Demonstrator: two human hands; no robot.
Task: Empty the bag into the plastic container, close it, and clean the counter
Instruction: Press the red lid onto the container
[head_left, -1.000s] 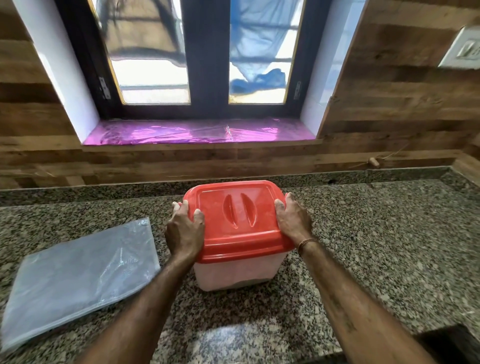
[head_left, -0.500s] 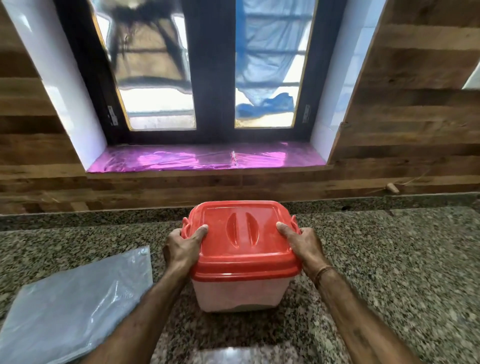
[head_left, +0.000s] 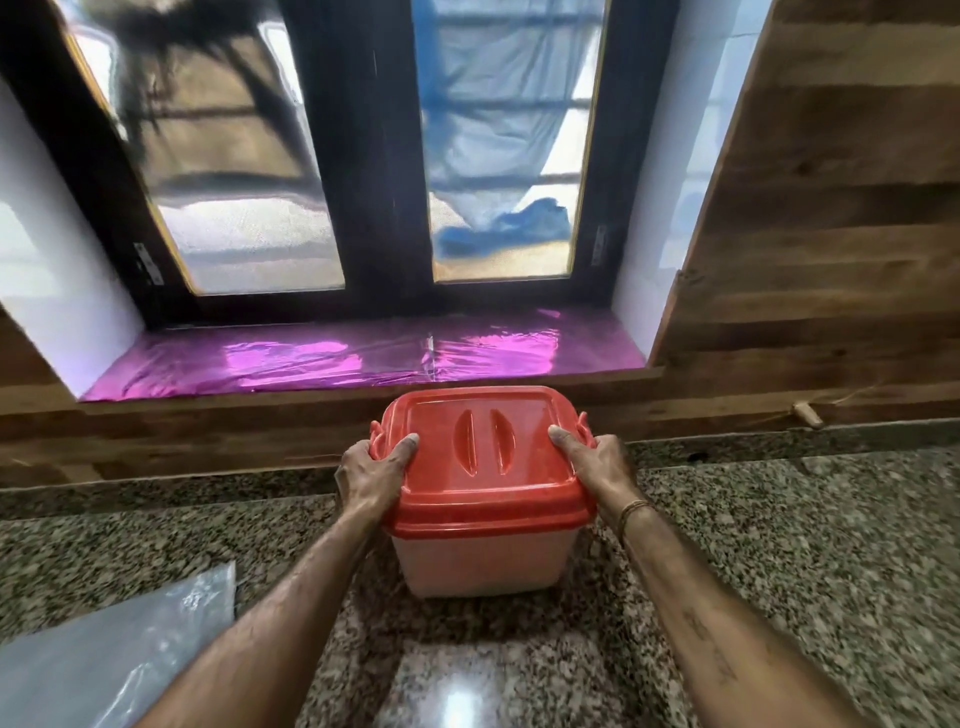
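Red plastic fills the grip of both hands: the left hand (head_left: 375, 474) clasps the left edge of the lid (head_left: 480, 465), thumb laid on top, and the right hand (head_left: 597, 467) clasps the right edge likewise. The lid sits shut on the translucent plastic container (head_left: 483, 564), which stands on the speckled granite table (head_left: 805, 561) near the wooden back wall. The flattened clear bag (head_left: 109, 660) lies on the table to the left, apart from the container. Behind, a purple-lined window sill (head_left: 363, 358).

Red lid (head_left: 480, 457) seen on translucent white container (head_left: 483, 564); counter (head_left: 779, 545) speckled grey-black granite; bag (head_left: 104, 660) grey; sill film (head_left: 363, 358) magenta
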